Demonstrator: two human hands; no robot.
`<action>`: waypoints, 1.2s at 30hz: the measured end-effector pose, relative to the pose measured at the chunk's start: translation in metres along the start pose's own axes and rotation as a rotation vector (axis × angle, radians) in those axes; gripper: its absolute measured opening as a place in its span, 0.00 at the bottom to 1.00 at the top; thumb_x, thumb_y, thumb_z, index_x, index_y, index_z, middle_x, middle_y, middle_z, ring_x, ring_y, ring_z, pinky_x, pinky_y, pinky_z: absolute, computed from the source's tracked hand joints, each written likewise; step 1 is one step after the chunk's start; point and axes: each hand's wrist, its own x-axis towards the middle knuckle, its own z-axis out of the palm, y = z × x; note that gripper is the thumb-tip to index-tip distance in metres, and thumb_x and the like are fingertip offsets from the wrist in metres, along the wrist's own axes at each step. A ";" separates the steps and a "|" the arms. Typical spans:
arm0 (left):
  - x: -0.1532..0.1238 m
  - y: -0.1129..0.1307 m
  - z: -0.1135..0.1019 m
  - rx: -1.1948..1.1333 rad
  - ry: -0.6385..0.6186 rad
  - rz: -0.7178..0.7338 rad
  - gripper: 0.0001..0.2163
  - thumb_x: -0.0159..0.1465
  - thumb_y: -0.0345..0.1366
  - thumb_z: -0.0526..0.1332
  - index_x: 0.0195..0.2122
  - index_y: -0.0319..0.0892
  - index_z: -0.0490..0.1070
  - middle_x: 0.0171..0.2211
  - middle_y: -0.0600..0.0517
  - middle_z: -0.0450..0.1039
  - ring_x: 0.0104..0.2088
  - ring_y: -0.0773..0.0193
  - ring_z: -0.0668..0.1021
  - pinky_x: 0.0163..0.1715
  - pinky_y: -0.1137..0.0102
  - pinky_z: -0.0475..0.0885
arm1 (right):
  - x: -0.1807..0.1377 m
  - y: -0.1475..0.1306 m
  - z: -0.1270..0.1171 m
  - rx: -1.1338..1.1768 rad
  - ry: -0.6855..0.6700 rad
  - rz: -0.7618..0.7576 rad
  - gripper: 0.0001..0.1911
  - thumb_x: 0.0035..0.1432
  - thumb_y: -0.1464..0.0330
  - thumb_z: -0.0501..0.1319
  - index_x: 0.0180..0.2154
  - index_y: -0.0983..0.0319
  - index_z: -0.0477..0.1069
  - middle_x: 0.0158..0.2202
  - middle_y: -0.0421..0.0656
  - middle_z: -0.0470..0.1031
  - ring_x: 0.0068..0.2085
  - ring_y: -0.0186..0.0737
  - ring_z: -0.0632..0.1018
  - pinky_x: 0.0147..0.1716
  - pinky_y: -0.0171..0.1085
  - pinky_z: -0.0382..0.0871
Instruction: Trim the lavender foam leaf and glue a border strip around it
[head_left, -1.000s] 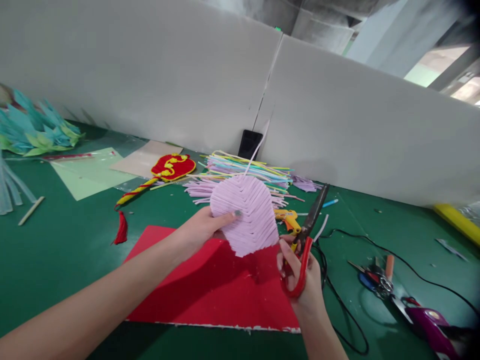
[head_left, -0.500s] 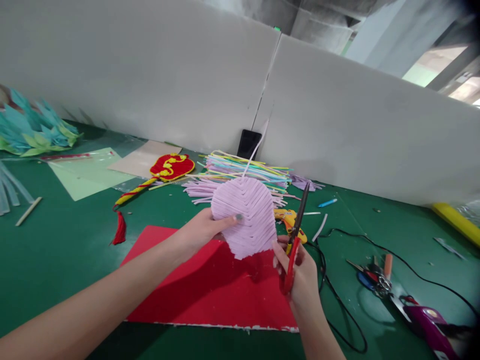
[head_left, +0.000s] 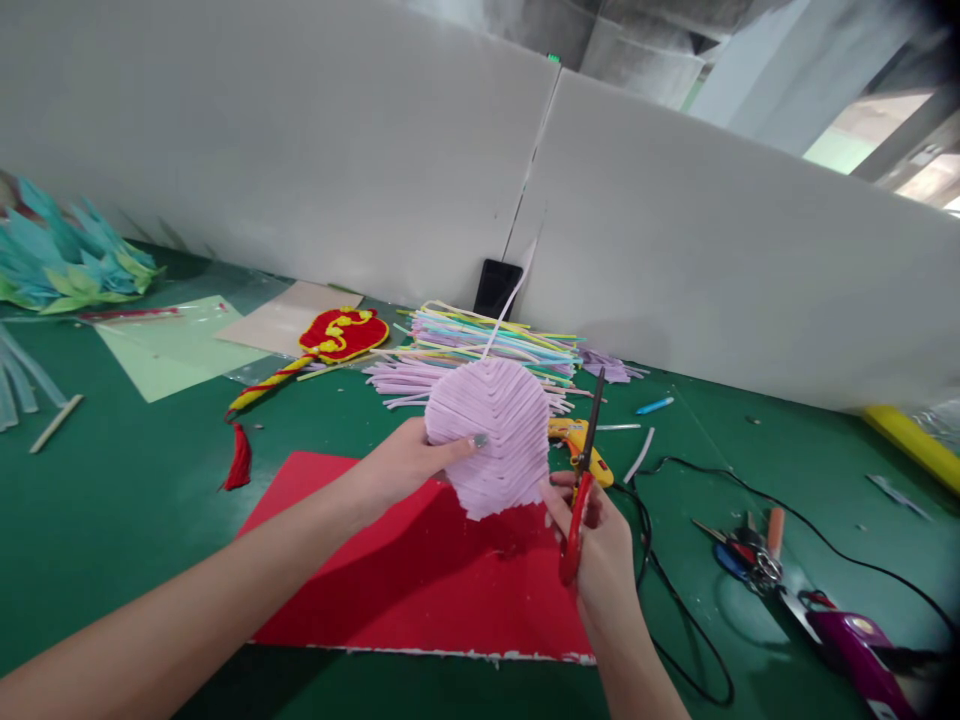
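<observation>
A lilac leaf-shaped piece (head_left: 499, 415), built of slanting strips in a herringbone pattern, is held up over a red board (head_left: 420, 570). A thin lilac strip sticks up from its top. My left hand (head_left: 427, 455) grips its left side, thumb across the front and fingers behind. In my right hand (head_left: 596, 540) are scissors (head_left: 581, 500) with red handles, their dark blades together and pointing up. The right fingertips also touch the leaf piece's lower right edge.
Behind lie bundled pastel strips (head_left: 487, 340) and a phone (head_left: 497, 288) against the partition. A yellow glue gun (head_left: 600, 468) with black cord, keys (head_left: 763, 570) and a purple-handled tool (head_left: 855, 640) are rightward. A red-and-yellow fan (head_left: 345, 335), coloured sheets (head_left: 169, 345) and teal paper leaves (head_left: 67, 255) are left.
The leaf piece has dropped very slightly. The scissors have tilted and shifted a little left with my right hand. Both hands keep their holds.
</observation>
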 end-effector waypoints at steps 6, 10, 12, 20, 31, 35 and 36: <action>0.000 0.001 0.001 -0.001 -0.001 0.004 0.17 0.53 0.39 0.66 0.43 0.40 0.73 0.45 0.47 0.76 0.45 0.54 0.76 0.43 0.64 0.71 | -0.002 -0.002 0.002 0.011 -0.004 -0.007 0.17 0.39 0.62 0.71 0.32 0.62 0.72 0.23 0.36 0.70 0.23 0.31 0.70 0.24 0.32 0.66; 0.000 0.001 0.001 -0.001 0.013 0.011 0.16 0.53 0.39 0.66 0.42 0.40 0.74 0.43 0.46 0.77 0.44 0.53 0.77 0.43 0.63 0.71 | -0.002 -0.002 0.001 0.044 -0.010 0.014 0.18 0.39 0.62 0.71 0.33 0.61 0.72 0.23 0.35 0.69 0.22 0.30 0.69 0.22 0.30 0.62; 0.000 0.001 0.001 0.002 0.021 0.005 0.16 0.52 0.40 0.66 0.41 0.39 0.74 0.42 0.45 0.77 0.43 0.53 0.77 0.42 0.62 0.71 | -0.002 -0.001 0.001 0.065 -0.022 0.038 0.18 0.39 0.62 0.71 0.34 0.61 0.71 0.22 0.35 0.68 0.21 0.29 0.67 0.20 0.29 0.60; 0.000 0.000 0.001 -0.002 0.027 -0.014 0.17 0.52 0.40 0.67 0.42 0.39 0.74 0.41 0.45 0.77 0.43 0.53 0.77 0.42 0.62 0.71 | -0.001 -0.001 0.001 0.145 -0.046 0.089 0.19 0.38 0.62 0.72 0.33 0.63 0.71 0.21 0.35 0.67 0.21 0.27 0.66 0.19 0.27 0.58; 0.000 0.000 0.000 -0.044 0.017 -0.032 0.15 0.52 0.39 0.66 0.40 0.40 0.74 0.40 0.46 0.78 0.42 0.53 0.77 0.41 0.63 0.71 | -0.003 -0.004 0.001 0.157 -0.050 0.103 0.19 0.38 0.63 0.72 0.33 0.61 0.71 0.22 0.35 0.67 0.21 0.27 0.66 0.19 0.27 0.59; -0.002 0.002 0.001 -0.055 0.017 -0.048 0.15 0.52 0.39 0.66 0.40 0.39 0.75 0.41 0.45 0.78 0.42 0.53 0.77 0.43 0.62 0.71 | -0.005 -0.006 0.001 0.158 -0.065 0.109 0.18 0.39 0.63 0.72 0.33 0.62 0.71 0.21 0.34 0.66 0.20 0.27 0.65 0.19 0.27 0.58; -0.002 0.002 0.001 -0.059 0.018 -0.050 0.15 0.52 0.39 0.67 0.40 0.39 0.74 0.41 0.45 0.78 0.42 0.53 0.77 0.43 0.62 0.71 | -0.005 -0.006 0.001 0.155 -0.065 0.102 0.18 0.39 0.63 0.72 0.33 0.62 0.71 0.21 0.35 0.66 0.21 0.27 0.65 0.19 0.27 0.59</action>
